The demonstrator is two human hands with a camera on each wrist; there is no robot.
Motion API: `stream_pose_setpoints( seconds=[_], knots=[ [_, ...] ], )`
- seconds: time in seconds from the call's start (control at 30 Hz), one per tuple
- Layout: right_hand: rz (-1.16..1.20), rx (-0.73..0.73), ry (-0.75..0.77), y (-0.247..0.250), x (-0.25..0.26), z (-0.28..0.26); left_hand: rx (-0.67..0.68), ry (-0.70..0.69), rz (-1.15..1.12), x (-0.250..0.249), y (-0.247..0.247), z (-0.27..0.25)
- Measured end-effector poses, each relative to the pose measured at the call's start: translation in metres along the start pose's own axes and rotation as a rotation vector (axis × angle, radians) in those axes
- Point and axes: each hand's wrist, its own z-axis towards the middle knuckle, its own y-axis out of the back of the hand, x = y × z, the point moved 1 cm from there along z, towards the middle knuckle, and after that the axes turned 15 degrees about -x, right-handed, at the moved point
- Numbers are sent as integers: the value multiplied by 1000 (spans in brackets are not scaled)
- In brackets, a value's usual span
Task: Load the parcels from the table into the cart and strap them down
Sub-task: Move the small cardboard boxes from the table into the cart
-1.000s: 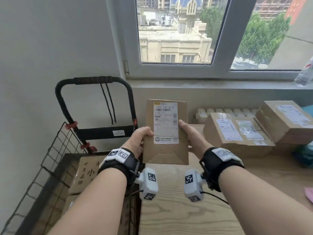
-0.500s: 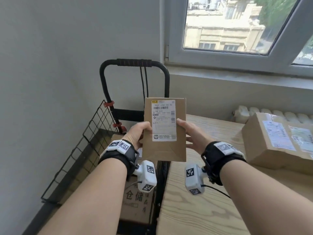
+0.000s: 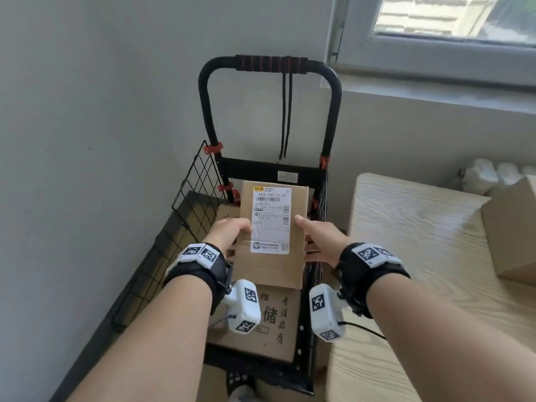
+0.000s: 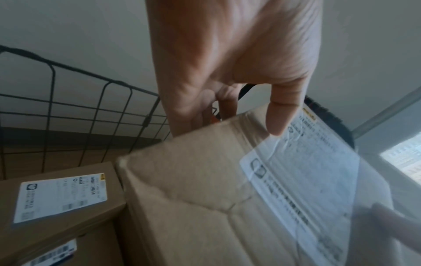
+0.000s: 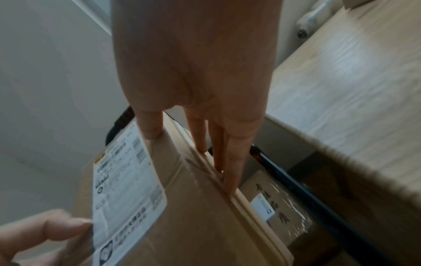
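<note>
I hold a brown cardboard parcel point(image 3: 271, 261) with a white shipping label above the black wire cart point(image 3: 185, 204). My left hand point(image 3: 232, 232) grips its left edge, thumb on top beside the label and fingers underneath. My right hand point(image 3: 314, 237) grips the right edge the same way. The wrist views show the parcel point(image 4: 205, 207) point(image 5: 193, 207) with each thumb on its top face. Below it in the cart lies a large box with printed characters point(image 3: 272, 320), and another labelled box point(image 4: 56, 198) sits lower left. Two black strap cords point(image 3: 285, 117) hang from the cart handle point(image 3: 271, 63).
The light wooden table point(image 3: 420, 250) stands right of the cart, with another cardboard box point(image 3: 513, 227) at its right edge. A grey wall runs along the left. A window sill and radiator point(image 3: 487, 175) lie behind the table.
Both hands have carried the parcel left, from above the table to over the cart, and lower toward the box inside. My view has swung left and down with it.
</note>
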Motion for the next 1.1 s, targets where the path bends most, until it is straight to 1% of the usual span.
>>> stream_pose_setpoints(
  seconds=[0.1, 0.2, 0.3, 0.37, 0.43, 0.5, 0.6, 0.7, 0.8, 0.87, 0.97, 1.1],
  knots=[
    [-12, -38, -77, -33, -12, 19, 62, 51, 65, 17, 10, 38],
    [-48, -81, -161, -61, -34, 42, 139, 135, 126, 47, 12, 75],
    [-92, -110, -248, -84, -65, 64, 200, 210, 223, 83, 12, 105],
    [-121, -119, -316, -97, -90, 77, 224, 234, 309, 111, 9, 123],
    [-140, -123, -375, -109, -114, 91, 243, 269, 344, 138, 6, 139],
    [-167, -128, -425, -120, -135, 101, 238, 304, 394, 161, 4, 152],
    [-180, -138, -471, -137, -157, 113, 247, 268, 526, 184, 4, 169],
    [-215, -147, -499, -148, -174, 122, 255, 262, 586, 192, 2, 177],
    [-251, -152, -524, -151, -193, 129, 247, 286, 609, 206, -5, 185],
    [-266, -146, -549, -152, -203, 134, 252, 337, 599, 214, -10, 189],
    [-255, -145, -582, -156, -212, 143, 209, 416, 573, 222, -17, 196],
    [-223, -126, -607, -164, -217, 158, 173, 442, 544, 225, -20, 209]
  ],
)
